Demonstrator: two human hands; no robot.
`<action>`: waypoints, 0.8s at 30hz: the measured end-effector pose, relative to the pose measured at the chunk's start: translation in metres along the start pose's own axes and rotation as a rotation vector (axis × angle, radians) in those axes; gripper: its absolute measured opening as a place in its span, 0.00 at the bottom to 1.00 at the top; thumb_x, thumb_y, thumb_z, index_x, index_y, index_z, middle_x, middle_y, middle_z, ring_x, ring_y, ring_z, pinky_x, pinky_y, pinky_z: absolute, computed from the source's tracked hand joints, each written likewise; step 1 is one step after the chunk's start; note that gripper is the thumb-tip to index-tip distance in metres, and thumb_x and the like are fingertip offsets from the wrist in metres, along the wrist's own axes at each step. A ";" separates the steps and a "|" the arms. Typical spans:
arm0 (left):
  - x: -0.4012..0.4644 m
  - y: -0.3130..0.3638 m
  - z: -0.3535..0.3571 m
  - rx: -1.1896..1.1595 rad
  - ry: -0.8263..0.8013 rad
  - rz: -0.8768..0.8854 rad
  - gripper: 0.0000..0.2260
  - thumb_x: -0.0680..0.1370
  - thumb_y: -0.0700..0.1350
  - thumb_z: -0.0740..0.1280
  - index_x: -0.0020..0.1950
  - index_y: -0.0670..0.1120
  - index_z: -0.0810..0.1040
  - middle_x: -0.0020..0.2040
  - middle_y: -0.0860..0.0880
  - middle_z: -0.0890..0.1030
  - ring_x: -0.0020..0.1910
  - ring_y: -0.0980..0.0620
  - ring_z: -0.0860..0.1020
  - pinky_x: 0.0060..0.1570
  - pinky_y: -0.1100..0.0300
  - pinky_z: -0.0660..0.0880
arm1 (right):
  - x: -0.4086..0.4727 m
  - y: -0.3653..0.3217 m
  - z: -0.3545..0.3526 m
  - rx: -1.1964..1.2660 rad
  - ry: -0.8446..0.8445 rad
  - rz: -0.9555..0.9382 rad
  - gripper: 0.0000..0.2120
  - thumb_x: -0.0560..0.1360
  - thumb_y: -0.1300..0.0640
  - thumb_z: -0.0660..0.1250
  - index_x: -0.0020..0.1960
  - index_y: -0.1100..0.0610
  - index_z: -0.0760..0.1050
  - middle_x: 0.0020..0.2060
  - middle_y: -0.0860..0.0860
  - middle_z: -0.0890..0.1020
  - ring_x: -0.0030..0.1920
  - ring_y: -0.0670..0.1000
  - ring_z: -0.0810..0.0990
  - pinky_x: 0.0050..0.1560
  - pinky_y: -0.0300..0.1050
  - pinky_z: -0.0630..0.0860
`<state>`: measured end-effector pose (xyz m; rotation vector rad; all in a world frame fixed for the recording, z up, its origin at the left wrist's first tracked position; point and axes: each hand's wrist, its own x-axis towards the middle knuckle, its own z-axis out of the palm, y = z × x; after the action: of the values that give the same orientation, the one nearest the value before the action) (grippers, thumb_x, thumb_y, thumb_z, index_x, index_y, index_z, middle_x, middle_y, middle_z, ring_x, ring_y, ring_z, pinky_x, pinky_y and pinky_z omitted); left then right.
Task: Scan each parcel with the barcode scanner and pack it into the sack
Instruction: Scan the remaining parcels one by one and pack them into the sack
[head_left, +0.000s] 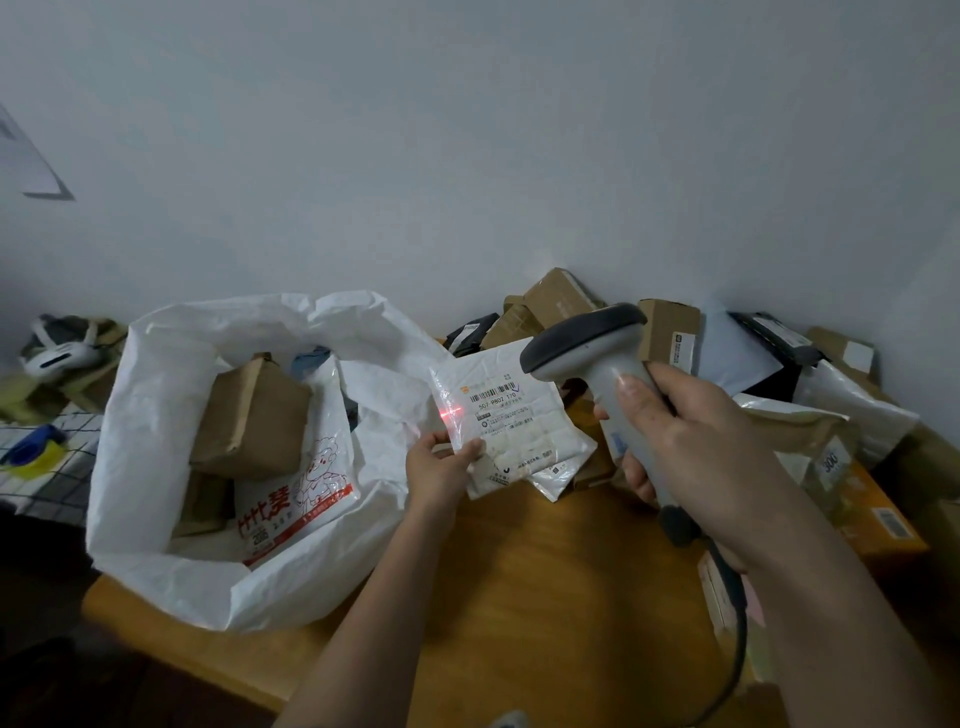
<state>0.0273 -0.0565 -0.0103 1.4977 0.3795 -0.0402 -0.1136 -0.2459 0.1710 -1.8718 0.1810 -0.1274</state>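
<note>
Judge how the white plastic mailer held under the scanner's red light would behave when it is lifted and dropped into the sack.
The white mailer looks thin and crinkled, so it is probably floppy. The left hand holds it up by one corner with a pinch, suggesting it is light. Its glossy film may be slippery, so it could slide down among the parcels in the sack.

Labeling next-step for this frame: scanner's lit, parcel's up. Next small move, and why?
Probably swing the scanner slightly right: its red aiming dot sits left of the barcode on the white parcel the left hand pinches, so the code looks unread.
</note>
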 end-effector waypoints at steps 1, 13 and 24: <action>-0.001 0.000 0.000 -0.001 0.005 -0.001 0.12 0.72 0.36 0.75 0.51 0.41 0.76 0.49 0.41 0.84 0.41 0.46 0.85 0.36 0.55 0.82 | -0.001 0.000 0.000 0.001 0.000 -0.007 0.13 0.81 0.46 0.57 0.47 0.51 0.76 0.29 0.50 0.78 0.30 0.48 0.77 0.38 0.52 0.76; -0.007 0.020 -0.015 -0.051 0.343 0.071 0.13 0.77 0.38 0.70 0.53 0.50 0.67 0.46 0.45 0.79 0.39 0.51 0.81 0.27 0.64 0.76 | 0.004 0.012 0.003 0.039 -0.059 0.007 0.14 0.81 0.46 0.57 0.47 0.53 0.76 0.27 0.51 0.80 0.27 0.45 0.77 0.32 0.42 0.73; 0.019 0.042 -0.026 0.264 0.511 0.275 0.21 0.78 0.39 0.67 0.70 0.47 0.68 0.74 0.45 0.53 0.70 0.44 0.65 0.67 0.51 0.71 | 0.025 0.034 0.008 0.081 -0.039 0.087 0.10 0.82 0.48 0.58 0.50 0.50 0.76 0.25 0.48 0.78 0.26 0.46 0.77 0.32 0.44 0.74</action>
<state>0.0502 -0.0240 0.0244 1.8055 0.5893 0.5374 -0.0893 -0.2536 0.1358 -1.7810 0.2265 -0.0375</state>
